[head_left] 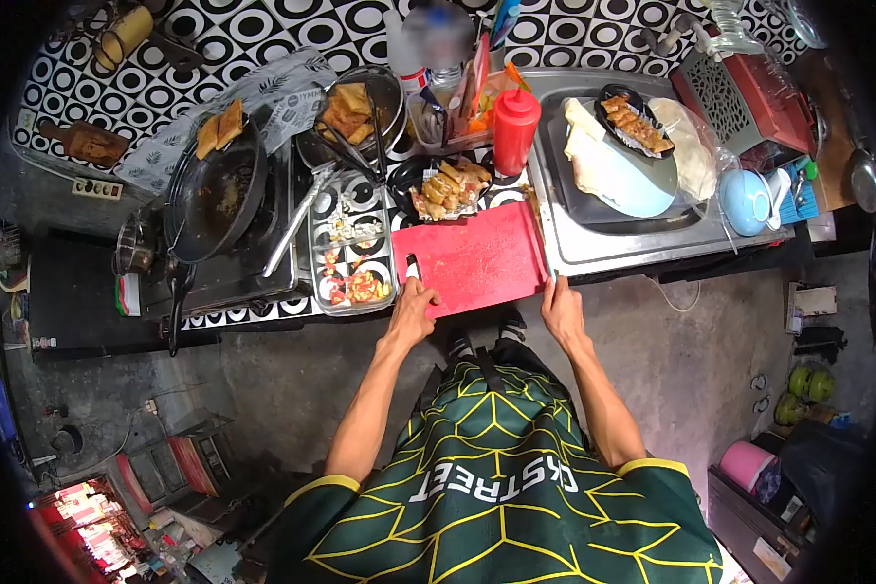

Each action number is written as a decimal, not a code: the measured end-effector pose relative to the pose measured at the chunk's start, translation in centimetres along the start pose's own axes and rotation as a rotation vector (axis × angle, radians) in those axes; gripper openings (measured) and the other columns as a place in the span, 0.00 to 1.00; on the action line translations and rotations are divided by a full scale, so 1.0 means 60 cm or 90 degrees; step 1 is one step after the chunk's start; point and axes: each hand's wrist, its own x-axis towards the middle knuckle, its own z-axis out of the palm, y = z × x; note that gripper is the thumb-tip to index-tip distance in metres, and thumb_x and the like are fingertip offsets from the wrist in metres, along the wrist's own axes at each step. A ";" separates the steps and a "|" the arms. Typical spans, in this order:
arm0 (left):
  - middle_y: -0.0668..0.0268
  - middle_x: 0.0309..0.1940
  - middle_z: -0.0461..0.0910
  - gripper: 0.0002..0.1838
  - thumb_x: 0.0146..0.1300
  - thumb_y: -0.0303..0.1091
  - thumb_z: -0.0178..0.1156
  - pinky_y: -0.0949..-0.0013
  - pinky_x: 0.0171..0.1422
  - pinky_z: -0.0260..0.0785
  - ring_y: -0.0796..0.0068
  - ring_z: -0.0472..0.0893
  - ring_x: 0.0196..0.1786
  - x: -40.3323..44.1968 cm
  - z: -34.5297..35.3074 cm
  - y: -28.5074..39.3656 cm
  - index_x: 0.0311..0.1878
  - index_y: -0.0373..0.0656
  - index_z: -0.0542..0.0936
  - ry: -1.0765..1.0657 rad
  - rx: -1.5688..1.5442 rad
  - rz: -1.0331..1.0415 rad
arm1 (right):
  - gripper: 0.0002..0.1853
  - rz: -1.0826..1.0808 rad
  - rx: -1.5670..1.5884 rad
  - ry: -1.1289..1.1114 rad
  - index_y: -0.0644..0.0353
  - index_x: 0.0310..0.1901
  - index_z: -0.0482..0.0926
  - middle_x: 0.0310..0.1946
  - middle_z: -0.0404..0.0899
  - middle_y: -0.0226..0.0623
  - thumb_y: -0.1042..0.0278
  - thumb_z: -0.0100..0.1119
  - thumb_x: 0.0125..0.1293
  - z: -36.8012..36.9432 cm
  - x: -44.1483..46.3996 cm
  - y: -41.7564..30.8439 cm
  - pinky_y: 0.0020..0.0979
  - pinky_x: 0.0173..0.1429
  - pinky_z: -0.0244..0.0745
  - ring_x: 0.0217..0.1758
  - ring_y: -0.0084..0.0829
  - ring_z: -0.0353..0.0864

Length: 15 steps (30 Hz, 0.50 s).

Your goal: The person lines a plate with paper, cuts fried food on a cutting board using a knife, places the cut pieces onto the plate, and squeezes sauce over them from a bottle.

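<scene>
A red cutting board [472,258] lies flat at the counter's front edge, with small wet bits on its surface. My left hand [411,316] grips its near left corner, fingers closed by the handle hole. At the near right corner my right hand [563,313] is closed on the pale handle of what looks like a knife [552,273], which lies along the board's right side. Left of the board stands a divided glass container [352,243] with chopped white pieces and red-and-green pieces. Just behind the board is a black dish [444,189] of cut fried food on paper.
A frying pan [216,200] with folded fried pastries on its rim sits at left, near a bowl [350,112] of pastries and tongs. A red squeeze bottle [517,133] stands behind. Right, the steel sink [594,251] bears a light blue plate [628,180] and another black dish [635,122].
</scene>
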 end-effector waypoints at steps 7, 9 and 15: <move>0.57 0.41 0.67 0.21 0.36 0.15 0.65 0.58 0.54 0.68 0.52 0.72 0.49 -0.004 0.008 -0.011 0.38 0.41 0.78 0.006 0.013 0.010 | 0.14 0.006 -0.015 -0.011 0.69 0.42 0.72 0.27 0.76 0.67 0.63 0.46 0.74 0.000 -0.007 0.028 0.56 0.36 0.70 0.35 0.66 0.77; 0.57 0.43 0.68 0.21 0.36 0.16 0.67 0.57 0.55 0.68 0.53 0.72 0.50 -0.003 0.011 -0.015 0.39 0.41 0.79 0.018 0.015 0.019 | 0.14 0.007 -0.016 -0.019 0.69 0.42 0.72 0.27 0.76 0.67 0.63 0.46 0.74 -0.001 -0.005 0.030 0.56 0.36 0.70 0.35 0.67 0.77; 0.56 0.53 0.71 0.24 0.39 0.24 0.73 0.58 0.61 0.68 0.53 0.71 0.58 -0.007 0.002 0.004 0.45 0.44 0.82 0.014 0.057 0.019 | 0.15 0.012 -0.014 -0.040 0.68 0.41 0.72 0.27 0.76 0.66 0.62 0.46 0.74 0.000 -0.009 0.035 0.55 0.36 0.69 0.36 0.67 0.77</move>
